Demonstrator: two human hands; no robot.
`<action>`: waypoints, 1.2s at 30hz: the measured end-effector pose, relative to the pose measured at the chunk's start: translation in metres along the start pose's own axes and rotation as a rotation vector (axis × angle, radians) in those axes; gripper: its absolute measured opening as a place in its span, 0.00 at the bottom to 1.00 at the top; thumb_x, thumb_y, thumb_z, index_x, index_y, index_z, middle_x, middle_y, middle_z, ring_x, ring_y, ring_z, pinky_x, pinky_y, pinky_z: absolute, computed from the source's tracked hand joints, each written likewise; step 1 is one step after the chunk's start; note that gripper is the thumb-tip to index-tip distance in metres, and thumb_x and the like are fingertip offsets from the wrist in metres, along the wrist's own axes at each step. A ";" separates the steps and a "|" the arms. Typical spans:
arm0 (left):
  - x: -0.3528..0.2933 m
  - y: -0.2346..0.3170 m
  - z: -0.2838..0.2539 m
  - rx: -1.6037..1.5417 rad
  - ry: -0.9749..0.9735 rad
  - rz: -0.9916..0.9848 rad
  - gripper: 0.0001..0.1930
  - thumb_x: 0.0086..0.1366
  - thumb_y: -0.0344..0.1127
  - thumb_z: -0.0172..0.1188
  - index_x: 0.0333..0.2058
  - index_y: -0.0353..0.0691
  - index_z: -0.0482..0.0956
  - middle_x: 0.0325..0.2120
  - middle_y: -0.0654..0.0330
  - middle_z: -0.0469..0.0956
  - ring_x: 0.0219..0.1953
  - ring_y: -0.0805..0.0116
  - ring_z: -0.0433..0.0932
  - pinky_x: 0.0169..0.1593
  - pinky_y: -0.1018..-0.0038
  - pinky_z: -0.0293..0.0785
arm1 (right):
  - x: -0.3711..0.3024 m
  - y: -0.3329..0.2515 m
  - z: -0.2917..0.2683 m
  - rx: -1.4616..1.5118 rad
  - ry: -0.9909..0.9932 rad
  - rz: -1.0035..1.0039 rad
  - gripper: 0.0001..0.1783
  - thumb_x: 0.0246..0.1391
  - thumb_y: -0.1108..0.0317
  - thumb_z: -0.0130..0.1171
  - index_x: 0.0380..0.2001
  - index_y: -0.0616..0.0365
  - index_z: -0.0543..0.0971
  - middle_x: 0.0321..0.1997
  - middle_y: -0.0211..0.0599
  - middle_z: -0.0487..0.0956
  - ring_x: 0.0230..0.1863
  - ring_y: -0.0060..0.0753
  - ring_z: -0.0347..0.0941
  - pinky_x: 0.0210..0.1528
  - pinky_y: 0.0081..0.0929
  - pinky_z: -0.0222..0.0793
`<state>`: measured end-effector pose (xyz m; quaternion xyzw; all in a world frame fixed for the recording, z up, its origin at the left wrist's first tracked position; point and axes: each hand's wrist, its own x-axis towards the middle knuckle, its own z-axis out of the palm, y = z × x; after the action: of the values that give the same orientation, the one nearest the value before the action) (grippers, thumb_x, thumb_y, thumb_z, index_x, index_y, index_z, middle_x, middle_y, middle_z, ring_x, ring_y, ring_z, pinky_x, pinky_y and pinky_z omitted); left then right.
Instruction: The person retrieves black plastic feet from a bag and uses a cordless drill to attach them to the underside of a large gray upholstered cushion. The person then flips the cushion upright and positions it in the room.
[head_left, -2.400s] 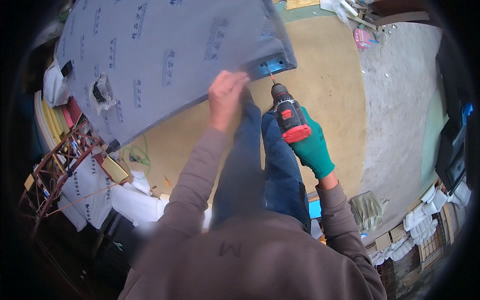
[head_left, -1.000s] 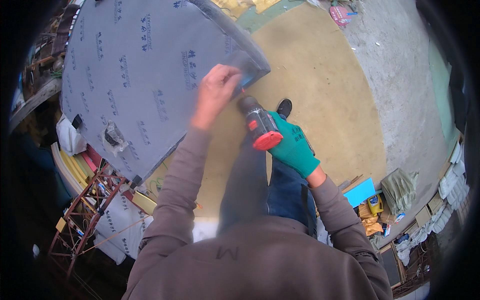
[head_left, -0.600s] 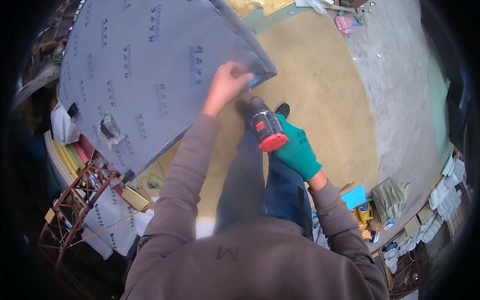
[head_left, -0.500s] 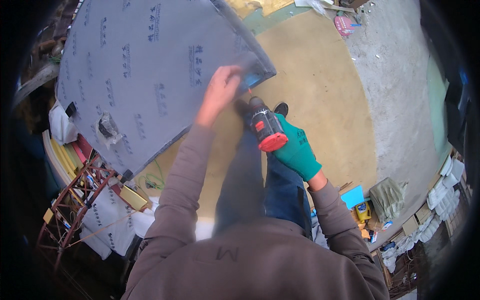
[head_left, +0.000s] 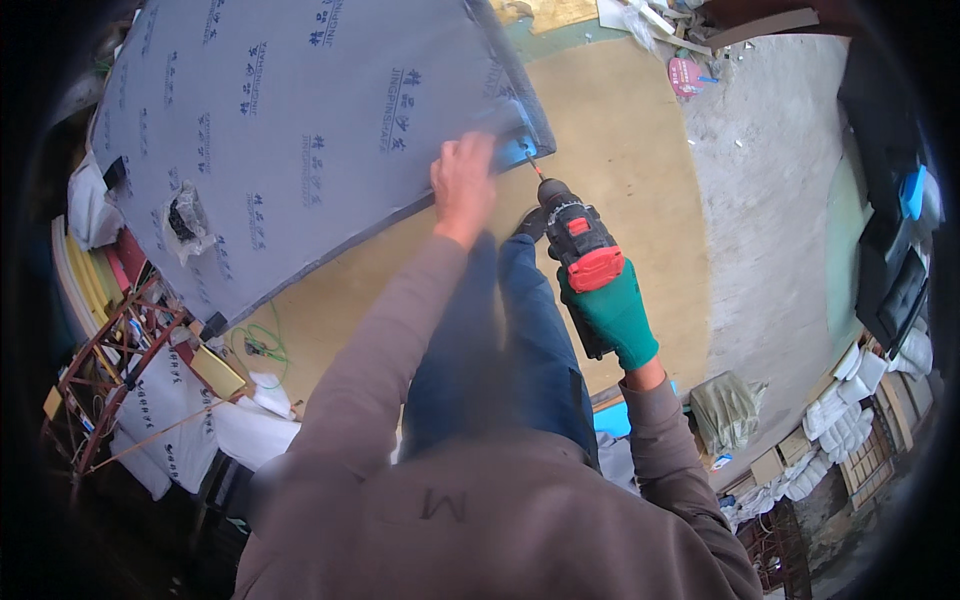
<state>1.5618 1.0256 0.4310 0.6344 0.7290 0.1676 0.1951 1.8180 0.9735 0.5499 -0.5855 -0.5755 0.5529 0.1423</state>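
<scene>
My right hand [head_left: 612, 312], in a green glove, is wrapped round the grip of a black and red cordless drill [head_left: 575, 225]. The drill's bit points at a small blue piece [head_left: 516, 150] at the near right corner of a large panel covered in grey printed fabric [head_left: 290, 150]. The bit's tip reaches the edge of that corner; whether it touches is too small to tell. My bare left hand [head_left: 464, 185] is over the fabric just left of the blue piece. Its fingers are smeared by motion, so what they hold, if anything, cannot be made out.
On the fabric lies a clear plastic bag with dark parts [head_left: 187, 225]. A tan sheet [head_left: 630, 150] covers the floor under the panel. A green cord [head_left: 265, 345] lies at left beside a red metal frame [head_left: 110, 365]. At right are a grey-green bag [head_left: 727, 410] and dark cushions [head_left: 895, 290].
The drill has shifted right and now tilts toward the corner, its bit closer to the blue piece. My left hand has moved slightly right. The whole view has shifted a little.
</scene>
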 end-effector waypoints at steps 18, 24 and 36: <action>0.002 0.000 0.016 0.088 0.054 -0.011 0.22 0.57 0.23 0.66 0.52 0.48 0.82 0.51 0.64 0.79 0.53 0.52 0.76 0.55 0.52 0.76 | 0.029 -0.057 -0.013 -0.319 -0.032 -0.059 0.21 0.60 0.68 0.70 0.56 0.57 0.81 0.32 0.39 0.83 0.31 0.32 0.79 0.38 0.36 0.77; 0.001 0.001 0.016 0.047 0.059 -0.017 0.22 0.58 0.22 0.63 0.52 0.48 0.82 0.51 0.66 0.80 0.52 0.53 0.76 0.54 0.53 0.75 | 0.050 -0.039 -0.046 -0.451 -0.312 -0.142 0.16 0.61 0.67 0.71 0.50 0.57 0.82 0.29 0.36 0.80 0.30 0.29 0.77 0.36 0.34 0.76; 0.003 -0.002 0.016 0.089 0.056 0.020 0.17 0.61 0.26 0.62 0.49 0.49 0.83 0.47 0.66 0.79 0.49 0.55 0.77 0.51 0.55 0.74 | 0.080 -0.029 -0.039 -0.702 -0.246 -0.603 0.13 0.59 0.74 0.66 0.48 0.56 0.84 0.34 0.39 0.82 0.32 0.34 0.80 0.35 0.34 0.76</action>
<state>1.5674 1.0285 0.4161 0.6448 0.7345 0.1544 0.1446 1.8125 1.0665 0.5482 -0.3352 -0.8843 0.3245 0.0210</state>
